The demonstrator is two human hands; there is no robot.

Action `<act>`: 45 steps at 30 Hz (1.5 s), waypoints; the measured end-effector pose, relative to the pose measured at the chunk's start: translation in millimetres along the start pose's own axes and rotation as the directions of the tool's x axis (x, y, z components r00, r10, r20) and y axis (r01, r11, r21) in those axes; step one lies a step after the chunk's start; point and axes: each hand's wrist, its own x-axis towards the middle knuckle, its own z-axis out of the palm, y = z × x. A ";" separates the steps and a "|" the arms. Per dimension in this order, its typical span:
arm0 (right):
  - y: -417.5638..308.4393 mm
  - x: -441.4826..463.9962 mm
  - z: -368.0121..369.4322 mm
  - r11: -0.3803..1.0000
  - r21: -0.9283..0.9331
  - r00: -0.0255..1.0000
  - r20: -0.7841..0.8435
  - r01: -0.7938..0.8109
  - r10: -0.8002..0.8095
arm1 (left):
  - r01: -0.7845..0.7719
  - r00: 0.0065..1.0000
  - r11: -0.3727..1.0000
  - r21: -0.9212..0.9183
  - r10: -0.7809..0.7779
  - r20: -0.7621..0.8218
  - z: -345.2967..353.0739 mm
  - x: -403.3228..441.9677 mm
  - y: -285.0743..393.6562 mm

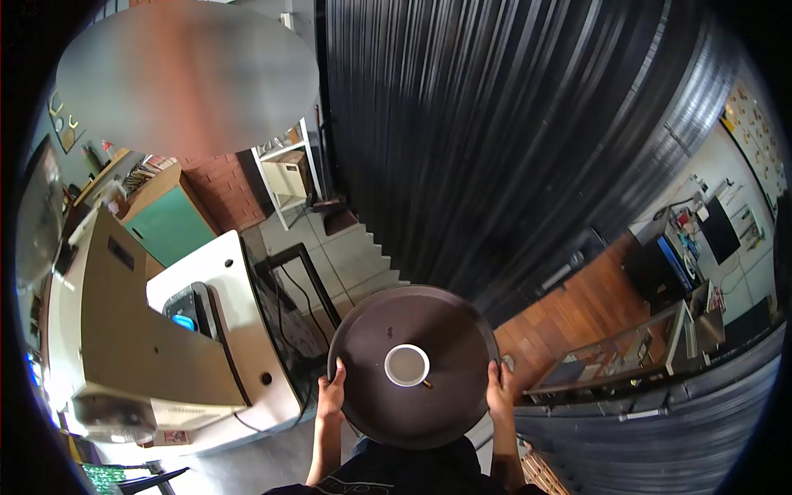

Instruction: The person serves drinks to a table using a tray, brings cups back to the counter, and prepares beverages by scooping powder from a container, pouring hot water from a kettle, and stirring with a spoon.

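Note:
A round dark brown tray (412,322) is held level in front of my body. Near its middle stands a white cup (407,365) with a pale inside; what it holds, if anything, is too small to tell. My left hand (331,396) grips the tray's left edge, thumb on top of the rim. On the opposite edge, my right hand (500,390) grips in the same way, its thumb also on top. The undersides of the fingers are hidden by the tray.
A white desk (223,289) with a large beige machine (124,322) is at left. Behind it are a green cabinet (172,227) and a white shelf (266,177). A black corrugated wall (462,140) rises ahead. Right, a glass-topped case (610,355) stands by wooden floor.

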 end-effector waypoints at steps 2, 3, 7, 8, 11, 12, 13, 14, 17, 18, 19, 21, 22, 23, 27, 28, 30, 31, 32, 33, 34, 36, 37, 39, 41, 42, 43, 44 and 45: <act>-47.0 45.0 7.8 0.990 0.137 0.981 0.192 -0.025 -0.002 | -0.112 0.990 0.993 -0.026 0.113 0.078 25.3 16.7 36.2; -57.7 66.3 16.5 0.993 0.075 0.970 0.231 -0.094 0.074 | -0.184 0.969 0.975 -0.125 0.201 0.143 33.9 28.9 46.4; -44.6 153.6 87.4 0.987 0.121 0.978 0.169 0.106 -0.126 | -0.044 0.999 0.988 -0.151 0.047 0.015 74.5 55.6 114.9; -50.8 180.6 106.8 0.985 0.130 0.973 0.185 0.117 -0.140 | -0.052 0.999 0.985 -0.165 0.052 -0.002 90.8 66.6 138.5; -69.7 229.1 136.8 0.989 0.125 0.929 0.352 0.072 -0.112 | 0.038 0.967 0.993 -0.108 -0.064 -0.248 109.6 91.0 174.1; -85.2 259.1 160.1 0.984 0.165 0.914 0.386 0.063 -0.123 | 0.004 0.989 0.994 -0.108 -0.020 -0.144 105.3 115.2 173.1; -95.8 284.5 182.5 0.974 0.206 0.909 0.379 0.099 -0.172 | -0.076 0.991 0.980 -0.183 0.054 -0.126 108.5 134.6 179.7; -97.9 297.6 197.3 0.965 0.232 0.900 0.386 0.119 -0.203 | -0.135 0.987 0.958 -0.254 0.108 -0.120 110.8 145.7 180.6; -82.6 346.4 279.9 0.980 0.103 0.957 0.218 0.171 -0.190 | -0.422 0.887 0.843 -0.334 0.308 -0.344 130.2 179.7 202.8; -82.1 358.9 298.3 0.985 0.048 0.969 0.173 0.169 -0.175 | -0.404 0.894 0.811 -0.423 0.251 -0.372 131.9 184.3 209.2; -99.2 384.5 303.7 0.999 0.040 0.885 0.465 0.023 -0.039 | -0.355 0.912 0.811 -0.465 0.192 -0.362 129.9 180.1 218.2; -152.5 407.1 333.3 1.000 -0.019 0.722 0.692 -0.021 0.029 | -0.350 0.911 0.776 -0.525 0.152 -0.383 126.0 183.1 243.6; -163.8 413.2 354.8 1.000 -0.013 0.699 0.715 0.005 0.006 | -0.347 0.902 0.780 -0.522 0.125 -0.413 124.7 185.6 254.0; -171.4 421.3 374.5 0.999 -0.025 0.684 0.729 0.032 -0.004 | -0.341 0.894 0.783 -0.520 0.100 -0.437 123.6 194.7 263.8; -159.3 452.9 478.4 0.907 0.271 0.673 0.609 0.321 -0.420 | -0.345 0.874 0.714 -0.609 0.008 -0.486 104.3 261.8 276.5; -166.9 456.9 500.0 0.899 0.298 0.664 0.606 0.321 -0.438 | -0.353 0.871 0.703 -0.618 0.005 -0.492 101.9 278.9 282.8; -194.3 464.2 535.6 0.909 0.303 0.625 0.661 0.286 -0.417 | -0.367 0.851 0.735 -0.571 0.017 -0.524 91.3 308.8 301.6; -213.6 469.7 554.6 0.925 0.282 0.591 0.712 0.256 -0.381 | -0.377 0.842 0.748 -0.546 0.031 -0.538 83.0 326.2 318.3; -221.6 478.5 579.2 0.922 0.279 0.586 0.713 0.267 -0.385 | -0.377 0.844 0.741 -0.556 0.027 -0.536 76.5 342.3 334.7; -221.6 484.2 602.4 0.888 0.271 0.598 0.661 0.372 -0.453 | -0.348 0.857 0.732 -0.585 -0.004 -0.515 70.2 352.6 346.7; -225.0 488.6 627.8 0.845 0.264 0.597 0.611 0.465 -0.520 | -0.324 0.864 0.725 -0.608 -0.034 -0.502 60.8 363.9 360.4; -239.1 500.8 677.9 0.898 0.275 0.599 0.673 0.343 -0.435 | -0.408 0.818 0.703 -0.582 -0.002 -0.575 47.5 398.4 376.7; -258.9 500.5 694.1 0.906 0.285 0.587 0.692 0.314 -0.420 | -0.408 0.821 0.693 -0.594 -0.006 -0.570 39.0 405.1 390.8; -301.5 481.2 720.3 0.919 0.180 0.645 0.665 0.350 -0.376 | -0.434 0.810 0.668 -0.605 -0.005 -0.586 18.6 416.4 411.5; -331.4 479.2 745.4 0.954 0.159 0.474 0.839 0.253 -0.266 | -0.467 0.787 0.636 -0.614 -0.018 -0.617 -1.5 422.8 421.9; -335.8 478.4 767.2 0.949 0.195 0.389 0.877 0.246 -0.281 | -0.481 0.774 0.626 -0.614 -0.026 -0.632 -11.2 427.6 425.6; -351.0 467.9 781.9 0.946 0.201 0.353 0.891 0.256 -0.284 | -0.492 0.757 0.613 -0.619 -0.050 -0.651 -20.5 431.0 430.7; -366.9 455.3 794.6 0.937 0.244 0.340 0.884 0.249 -0.321 | -0.501 0.745 0.604 -0.620 -0.065 -0.664 -29.6 432.4 435.8; -379.8 443.3 810.5 0.928 0.290 0.326 0.876 0.236 -0.356 | -0.512 0.729 0.596 -0.618 -0.079 -0.680 -38.9 434.5 439.1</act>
